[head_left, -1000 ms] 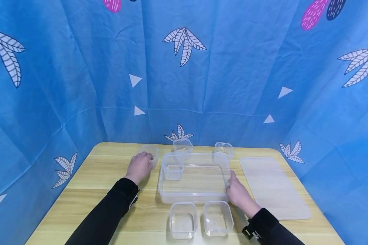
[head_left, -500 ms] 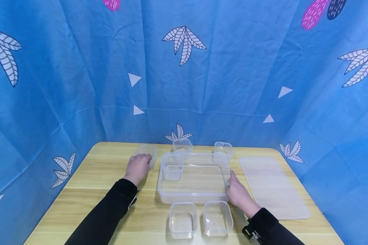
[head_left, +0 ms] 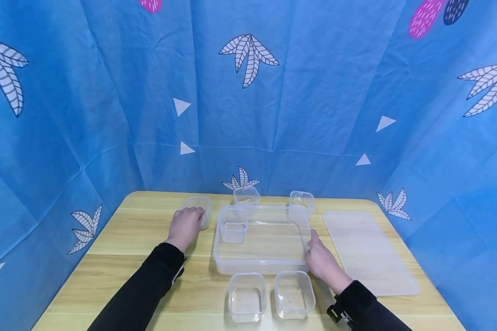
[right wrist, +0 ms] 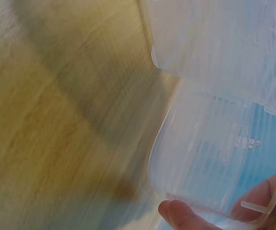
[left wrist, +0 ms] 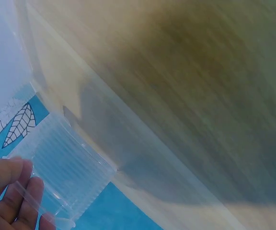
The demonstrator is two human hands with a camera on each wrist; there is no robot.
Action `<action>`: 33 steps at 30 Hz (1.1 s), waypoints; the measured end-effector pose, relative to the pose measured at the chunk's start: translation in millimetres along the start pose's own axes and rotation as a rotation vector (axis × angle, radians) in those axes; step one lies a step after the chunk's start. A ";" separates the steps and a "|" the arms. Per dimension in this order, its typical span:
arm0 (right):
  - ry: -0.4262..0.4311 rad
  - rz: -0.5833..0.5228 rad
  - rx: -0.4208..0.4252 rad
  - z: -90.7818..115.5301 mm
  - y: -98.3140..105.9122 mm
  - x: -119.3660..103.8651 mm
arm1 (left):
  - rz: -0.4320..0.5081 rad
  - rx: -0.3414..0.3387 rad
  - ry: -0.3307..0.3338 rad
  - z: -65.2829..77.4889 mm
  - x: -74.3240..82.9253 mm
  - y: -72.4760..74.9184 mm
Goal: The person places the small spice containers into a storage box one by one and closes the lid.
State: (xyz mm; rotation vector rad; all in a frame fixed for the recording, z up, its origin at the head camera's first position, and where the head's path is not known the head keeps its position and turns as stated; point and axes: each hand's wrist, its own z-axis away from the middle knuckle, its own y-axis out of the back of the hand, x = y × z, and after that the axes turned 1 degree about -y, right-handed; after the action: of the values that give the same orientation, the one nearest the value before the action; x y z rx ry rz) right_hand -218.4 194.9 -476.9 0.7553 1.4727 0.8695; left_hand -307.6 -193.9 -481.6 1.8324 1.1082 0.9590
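Note:
My left hand (head_left: pixel 185 227) pinches the near rim of a small clear square tub (head_left: pixel 199 211) on the table's back left. In the left wrist view, thumb and fingers (left wrist: pixel 28 203) sit at the rim of this ribbed tub (left wrist: pixel 73 165). My right hand (head_left: pixel 325 262) grips the right front corner of a large clear rectangular box (head_left: pixel 258 266) at the table's middle. In the right wrist view, one fingertip (right wrist: pixel 174 213) lies low against its wall (right wrist: pixel 195 158), and another finger shows through the plastic. Inside the box's left end stands another small tub (head_left: pixel 234 234).
Two small tubs, a left one (head_left: pixel 247 299) and a right one (head_left: pixel 295 296), stand in front of the box. Behind it are two more tubs (head_left: pixel 246 195) (head_left: pixel 302 200). A flat translucent lid (head_left: pixel 372 255) lies to the right on the wooden table (head_left: pixel 120 257). A blue patterned curtain (head_left: pixel 314 115) surrounds the table.
My left hand has shifted slightly left together with the small tub it pinches. My right hand and the large box have stayed in place.

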 end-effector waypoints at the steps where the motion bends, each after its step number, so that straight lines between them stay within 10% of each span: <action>1: -0.003 0.000 -0.002 0.0 0.0 -0.1 | 0.000 0.003 -0.001 -0.2 0.5 0.2; 33: 0.008 -0.004 0.001 0.2 1.4 -0.9 | 0.038 0.050 -0.001 -3.0 8.7 16.2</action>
State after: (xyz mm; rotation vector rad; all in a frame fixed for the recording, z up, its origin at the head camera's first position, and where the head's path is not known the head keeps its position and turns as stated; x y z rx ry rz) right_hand -218.2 194.8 -475.2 0.7500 1.4810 0.8695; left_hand -301.9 -190.4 -464.2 1.9000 1.1097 0.9596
